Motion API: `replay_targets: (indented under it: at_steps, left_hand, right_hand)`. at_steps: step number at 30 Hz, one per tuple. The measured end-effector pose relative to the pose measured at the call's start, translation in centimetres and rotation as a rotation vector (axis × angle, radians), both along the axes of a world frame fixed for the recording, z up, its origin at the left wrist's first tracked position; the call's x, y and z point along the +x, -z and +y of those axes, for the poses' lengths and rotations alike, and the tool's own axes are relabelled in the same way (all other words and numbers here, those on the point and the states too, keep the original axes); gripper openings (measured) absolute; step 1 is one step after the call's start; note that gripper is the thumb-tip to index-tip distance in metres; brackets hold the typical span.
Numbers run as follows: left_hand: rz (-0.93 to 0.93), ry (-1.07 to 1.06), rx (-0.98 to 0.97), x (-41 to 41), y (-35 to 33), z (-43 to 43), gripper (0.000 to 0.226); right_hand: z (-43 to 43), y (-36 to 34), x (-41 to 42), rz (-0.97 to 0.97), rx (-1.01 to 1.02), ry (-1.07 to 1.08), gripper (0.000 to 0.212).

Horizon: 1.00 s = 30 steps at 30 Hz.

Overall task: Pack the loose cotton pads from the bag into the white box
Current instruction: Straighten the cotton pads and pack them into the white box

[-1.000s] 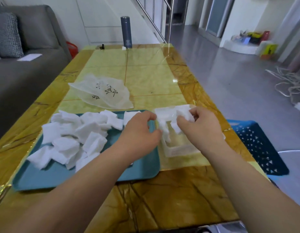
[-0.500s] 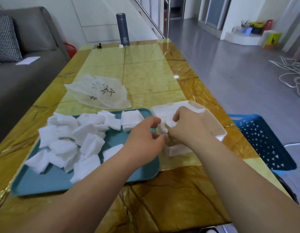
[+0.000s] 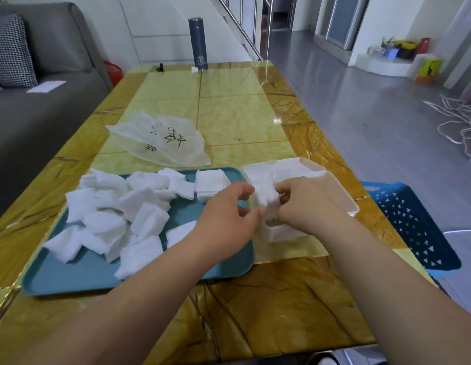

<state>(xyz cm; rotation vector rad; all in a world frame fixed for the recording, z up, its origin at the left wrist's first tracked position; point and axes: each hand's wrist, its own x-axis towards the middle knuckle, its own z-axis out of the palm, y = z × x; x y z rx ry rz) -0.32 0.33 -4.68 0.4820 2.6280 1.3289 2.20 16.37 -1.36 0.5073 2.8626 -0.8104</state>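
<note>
A stack of white cotton pads is pinched between my left hand and my right hand, right over the near left corner of the open white box. Both hands grip the stack from opposite sides. My right hand hides much of the box's inside. Several loose cotton pads lie heaped on the teal tray to the left, with a neat small stack at the tray's far right corner. The flat translucent bag lies on the table beyond the tray.
The yellow marbled table carries a dark flask at its far end. A blue perforated basket sits on the floor right of the table. A grey sofa stands to the left. White cord lies on the floor.
Both hands have lowered the stack of pads from above the box toward its near left corner. The camera has shifted, so more of the box shows now.
</note>
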Motion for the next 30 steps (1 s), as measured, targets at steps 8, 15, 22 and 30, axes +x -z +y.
replay_targets:
  at_steps: [8,15,22,30]
  left_hand:
    - [0.177,-0.094,-0.249,0.7,-2.0,-10.3,0.014]
    - [-0.010,-0.039,-0.402,0.3,-0.9,-12.7,0.054]
    - [-0.052,0.044,-0.434,-1.5,0.1,-12.3,0.067]
    - [-0.044,0.005,-0.196,-1.7,0.5,-13.1,0.021]
  right_hand:
    - [-4.3,-1.9,0.7,0.459,-0.058,-0.060,0.031]
    - [-9.7,2.5,-0.5,0.020,-0.050,-0.368,0.048]
    - [-9.1,3.6,-1.4,0.059,-0.181,-0.323,0.043]
    - [-10.0,3.5,-1.5,0.144,-0.472,-0.297,0.019]
